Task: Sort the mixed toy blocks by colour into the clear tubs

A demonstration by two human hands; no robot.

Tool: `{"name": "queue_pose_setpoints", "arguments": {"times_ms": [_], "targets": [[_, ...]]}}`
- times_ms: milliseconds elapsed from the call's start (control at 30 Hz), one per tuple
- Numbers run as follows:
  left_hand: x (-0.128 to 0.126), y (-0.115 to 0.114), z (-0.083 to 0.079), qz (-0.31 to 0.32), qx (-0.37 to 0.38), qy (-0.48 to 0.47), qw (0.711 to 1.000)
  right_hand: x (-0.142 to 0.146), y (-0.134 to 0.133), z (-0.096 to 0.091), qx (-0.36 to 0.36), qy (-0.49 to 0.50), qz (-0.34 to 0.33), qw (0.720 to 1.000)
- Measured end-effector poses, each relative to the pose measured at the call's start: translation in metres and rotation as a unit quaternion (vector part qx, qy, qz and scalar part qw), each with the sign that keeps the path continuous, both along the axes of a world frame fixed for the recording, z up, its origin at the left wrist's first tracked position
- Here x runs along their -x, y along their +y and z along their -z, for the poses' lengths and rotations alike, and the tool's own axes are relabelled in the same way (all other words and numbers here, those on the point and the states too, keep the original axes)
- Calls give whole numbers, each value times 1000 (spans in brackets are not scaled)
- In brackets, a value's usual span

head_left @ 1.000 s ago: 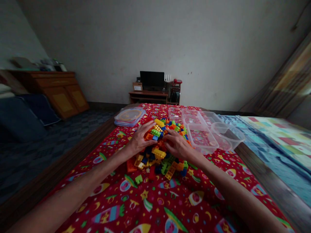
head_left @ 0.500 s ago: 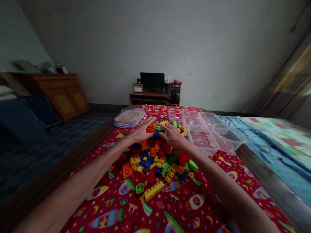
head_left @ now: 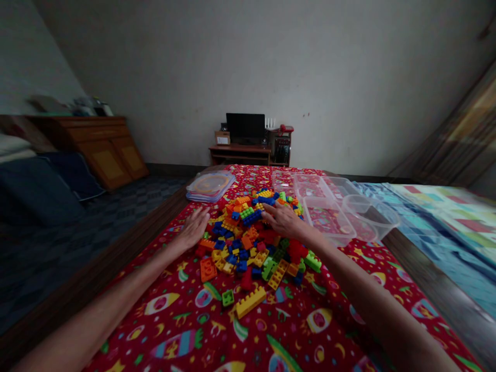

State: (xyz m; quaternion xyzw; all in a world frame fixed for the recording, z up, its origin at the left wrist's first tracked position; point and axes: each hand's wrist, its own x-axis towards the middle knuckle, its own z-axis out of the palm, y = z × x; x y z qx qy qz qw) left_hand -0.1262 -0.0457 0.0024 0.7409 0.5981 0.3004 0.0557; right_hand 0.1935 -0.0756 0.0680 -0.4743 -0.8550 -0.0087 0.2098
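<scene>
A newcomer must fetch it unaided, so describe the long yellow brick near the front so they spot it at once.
On the red printed tablecloth, find the heap of toy building bricks. Just outside its edge nearest the camera, right of a small green brick, lies the long yellow brick. Its long, stud-topped shape sets it apart from that short green neighbour.

Multicoloured bricks [head_left: 250, 241], rocket-patterned red cloth [head_left: 174, 289]

The bricks [head_left: 248, 242] look smooth plastic, the tablecloth [head_left: 289, 323] matt fabric
</scene>
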Motion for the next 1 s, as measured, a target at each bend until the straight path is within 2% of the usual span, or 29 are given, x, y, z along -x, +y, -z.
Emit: {"name": "queue_pose_setpoints", "arguments": {"times_ms": [100,200,267,333,400,467,600,667,733,867,933,1000], "targets": [[-25,-3,2,32,13,-42,999,21,-6,7,6,3,-15,1000],[-46,-4,-7,73,20,-83,994,36,-17,0,11,11,-53,998],[-51,-4,-18,93,5,-102,990,35,-23,-9,31,22,-80,996],[-51,-9,-29,99,-23,-106,989,23,-25,-16,38,54,-74,995],[-50,-21,-39,108,-54,-79,989,8,-23,-19,17,80,-53,995],[-53,-39,-43,148,-80,-21,986,-6,-20,-15,-4,65,-37,997],[-73,-71,-40,248,-100,131,955,-8,-16,0,15,-10,-48,999],[-83,-70,-35,252,-112,169,946,0,-16,2,27,-16,-61,998],[-90,-58,-33,232,-123,168,950,5,-17,0,46,9,-67,997],[-94,-32,-40,201,-131,122,963,-6,-16,-16,52,109,-9,993],[-98,-36,-49,198,-144,109,963,-18,-13,-24,29,159,30,986],[-107,-57,-59,225,-157,118,954,-31,-9,-31,28,206,33,977]]}}
